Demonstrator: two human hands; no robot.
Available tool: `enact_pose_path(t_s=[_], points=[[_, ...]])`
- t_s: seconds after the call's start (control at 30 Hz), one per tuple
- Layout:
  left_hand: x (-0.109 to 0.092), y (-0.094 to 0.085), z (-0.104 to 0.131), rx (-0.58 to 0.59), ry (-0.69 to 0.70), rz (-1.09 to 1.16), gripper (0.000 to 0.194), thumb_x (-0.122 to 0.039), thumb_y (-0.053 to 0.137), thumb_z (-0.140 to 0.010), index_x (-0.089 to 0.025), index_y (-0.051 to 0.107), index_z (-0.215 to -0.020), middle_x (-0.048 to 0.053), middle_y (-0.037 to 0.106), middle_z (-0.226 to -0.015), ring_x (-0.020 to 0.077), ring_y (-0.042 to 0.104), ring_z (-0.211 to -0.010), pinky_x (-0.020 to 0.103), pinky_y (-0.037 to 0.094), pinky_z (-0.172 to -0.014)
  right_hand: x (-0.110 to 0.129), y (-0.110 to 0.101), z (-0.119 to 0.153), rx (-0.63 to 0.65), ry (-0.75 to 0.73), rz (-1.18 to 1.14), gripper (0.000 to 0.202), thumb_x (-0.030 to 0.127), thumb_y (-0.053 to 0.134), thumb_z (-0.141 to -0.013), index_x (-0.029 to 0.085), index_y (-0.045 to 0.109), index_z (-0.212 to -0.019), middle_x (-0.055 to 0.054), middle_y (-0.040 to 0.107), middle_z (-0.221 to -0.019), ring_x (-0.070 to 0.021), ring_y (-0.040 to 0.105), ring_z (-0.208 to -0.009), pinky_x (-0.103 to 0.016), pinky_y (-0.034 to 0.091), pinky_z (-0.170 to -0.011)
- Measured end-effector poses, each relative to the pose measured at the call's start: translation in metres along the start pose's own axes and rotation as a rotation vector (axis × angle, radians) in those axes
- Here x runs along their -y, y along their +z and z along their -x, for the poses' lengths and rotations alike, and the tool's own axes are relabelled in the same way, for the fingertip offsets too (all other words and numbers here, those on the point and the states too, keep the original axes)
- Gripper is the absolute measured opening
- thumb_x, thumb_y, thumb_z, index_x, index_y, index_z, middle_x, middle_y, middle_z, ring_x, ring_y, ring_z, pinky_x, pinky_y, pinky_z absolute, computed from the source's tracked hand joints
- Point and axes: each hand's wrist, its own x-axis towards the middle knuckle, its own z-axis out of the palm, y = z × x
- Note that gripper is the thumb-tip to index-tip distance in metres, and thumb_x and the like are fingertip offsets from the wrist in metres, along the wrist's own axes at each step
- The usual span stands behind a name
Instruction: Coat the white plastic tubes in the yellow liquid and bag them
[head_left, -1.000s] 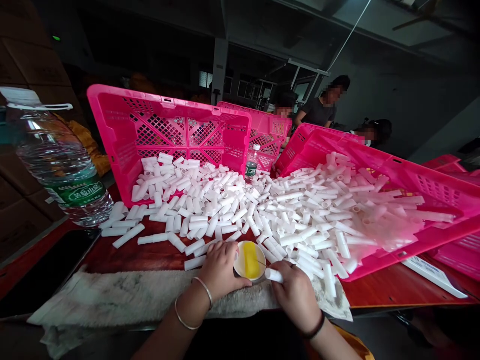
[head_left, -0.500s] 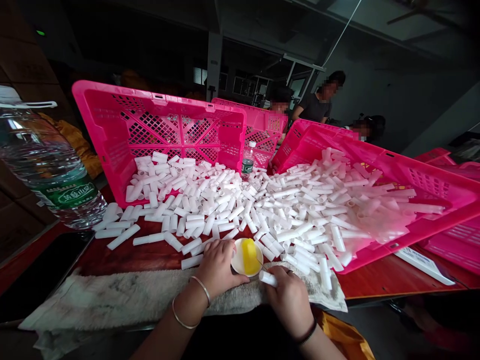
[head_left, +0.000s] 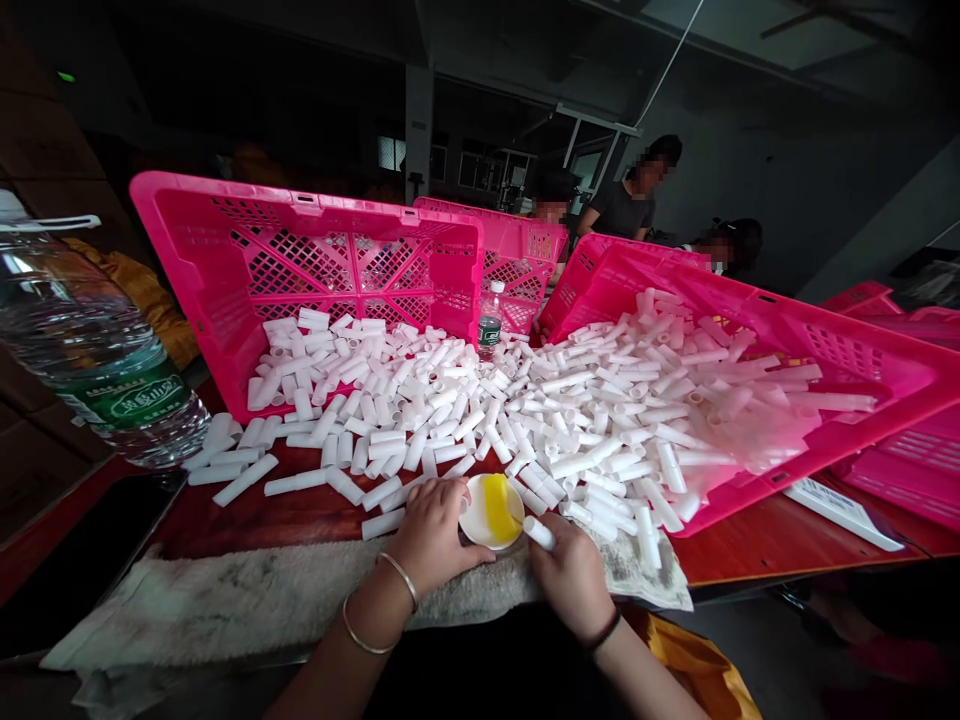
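My left hand (head_left: 433, 535) curls round the left side of a small round white container (head_left: 480, 520) that has something yellow (head_left: 501, 507) in it. My right hand (head_left: 571, 570) is closed on a short white tube (head_left: 538, 532), just right of the container. A thin dark tool seems to reach from the right hand to the yellow; most of it is hidden. Both hands are over a stained cloth (head_left: 285, 600) at the table's front edge. Loose white tubes (head_left: 450, 400) lie heaped beyond the hands.
Pink crates (head_left: 300, 200) lie tipped with tubes spilling out, another (head_left: 847, 340) at the right. A large water bottle (head_left: 135, 390) and a dark flat object (head_left: 82, 550) are at the left. A small bottle (head_left: 490, 325) stands between crates. People (head_left: 626, 205) are behind.
My right hand with the white tube has moved slightly up and right, and the tube is tilted more. The yellow matter looks shifted within the container. The camera view has shifted slightly.
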Motion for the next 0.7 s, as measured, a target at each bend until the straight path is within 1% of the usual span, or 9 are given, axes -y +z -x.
enact_pose_path(t_s=[0.1, 0.2, 0.27, 0.37, 0.47, 0.6, 0.7], points=[[0.000, 0.000, 0.000, -0.008, 0.003, 0.008, 0.074, -0.043, 0.085, -0.045, -0.021, 0.047, -0.104, 0.007, 0.062, -0.099, 0.0310, 0.056, -0.095, 0.046, 0.039, -0.085, 0.001, 0.005, -0.003, 0.030, 0.013, -0.119, 0.017, 0.021, 0.046, -0.078, 0.017, 0.063, -0.075, -0.006, 0.068, -0.072, -0.0188, 0.063, -0.065, -0.025, 0.045, -0.059], [-0.001, 0.000, 0.000, -0.005, -0.005, 0.010, 0.078, -0.044, 0.086, -0.044, -0.021, 0.046, -0.106, 0.006, 0.062, -0.097, 0.0305, 0.057, -0.094, 0.047, 0.039, -0.086, 0.004, 0.000, -0.004, 0.071, 0.045, -0.137, 0.017, 0.022, 0.047, -0.077, 0.018, 0.063, -0.075, -0.005, 0.068, -0.070, -0.0190, 0.063, -0.065, -0.026, 0.045, -0.059], [-0.002, 0.000, 0.000, -0.003, -0.010, 0.008, 0.079, -0.045, 0.086, -0.043, -0.021, 0.045, -0.106, 0.006, 0.062, -0.097, 0.0303, 0.057, -0.093, 0.047, 0.039, -0.086, 0.006, -0.008, -0.004, 0.063, 0.066, -0.103, 0.015, 0.021, 0.047, -0.076, 0.018, 0.062, -0.072, -0.005, 0.067, -0.069, -0.0193, 0.062, -0.065, -0.026, 0.044, -0.059], [-0.002, 0.000, -0.001, 0.002, -0.008, -0.001, 0.078, -0.045, 0.086, -0.043, -0.020, 0.045, -0.105, 0.006, 0.062, -0.098, 0.0302, 0.057, -0.093, 0.048, 0.039, -0.086, 0.006, -0.020, -0.009, 0.008, 0.089, -0.013, 0.013, 0.019, 0.047, -0.075, 0.019, 0.058, -0.068, -0.003, 0.064, -0.064, -0.0188, 0.060, -0.061, -0.025, 0.041, -0.056], [-0.001, 0.001, -0.001, -0.001, -0.001, -0.014, 0.081, -0.045, 0.086, -0.043, -0.019, 0.045, -0.108, 0.007, 0.062, -0.098, 0.0301, 0.057, -0.093, 0.048, 0.039, -0.086, 0.008, -0.021, -0.021, 0.012, 0.088, 0.066, 0.012, 0.017, 0.048, -0.074, 0.019, 0.056, -0.066, -0.003, 0.063, -0.060, -0.0178, 0.059, -0.058, -0.024, 0.038, -0.053], [0.000, 0.002, 0.000, -0.006, -0.005, -0.028, 0.084, -0.047, 0.086, -0.042, -0.019, 0.044, -0.110, 0.008, 0.062, -0.100, 0.0312, 0.056, -0.094, 0.048, 0.040, -0.086, 0.012, -0.018, -0.037, 0.063, 0.030, 0.104, 0.013, 0.013, 0.048, -0.073, 0.018, 0.059, -0.067, -0.005, 0.065, -0.065, -0.0175, 0.061, -0.062, -0.023, 0.037, -0.055], [0.000, 0.002, 0.000, -0.004, -0.004, -0.023, 0.083, -0.046, 0.086, -0.042, -0.019, 0.045, -0.108, 0.009, 0.061, -0.103, 0.0317, 0.056, -0.096, 0.049, 0.039, -0.088, 0.021, -0.028, -0.038, 0.047, -0.007, 0.185, 0.013, 0.010, 0.048, -0.070, 0.017, 0.060, -0.068, -0.006, 0.065, -0.066, -0.0191, 0.060, -0.064, -0.025, 0.036, -0.057]])
